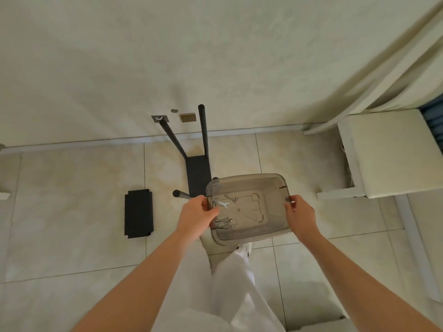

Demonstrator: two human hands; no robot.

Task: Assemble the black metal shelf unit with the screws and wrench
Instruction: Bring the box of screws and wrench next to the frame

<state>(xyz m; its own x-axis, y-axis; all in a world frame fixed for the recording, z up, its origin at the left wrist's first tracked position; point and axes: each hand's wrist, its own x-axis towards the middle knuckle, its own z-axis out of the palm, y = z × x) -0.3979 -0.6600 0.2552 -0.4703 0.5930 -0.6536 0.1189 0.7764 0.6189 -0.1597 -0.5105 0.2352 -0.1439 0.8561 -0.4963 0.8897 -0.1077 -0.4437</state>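
The person stands on the tiled floor (72, 212) and holds a translucent grey tray (249, 179) in the air in front of white trousers (230, 279). The left hand (195, 212) grips the tray's left edge, thumb over the rim. The right hand (299, 212) grips the right edge, fingers curled round it.

Inside the tray a small silver wrench (221, 203) lies near the left edge, just beside the left thumb. A cluster of screws (224, 224) sits in the near left corner.

The partly built black shelf unit (198, 173) stands on the floor by the wall (215, 56), just beyond the tray, with two black poles (205, 130) rising from its far side. A loose black shelf panel (138, 213) lies flat on the floor to the left of the unit, apart from it. A white chair (383, 152) stands at the floor's right edge.
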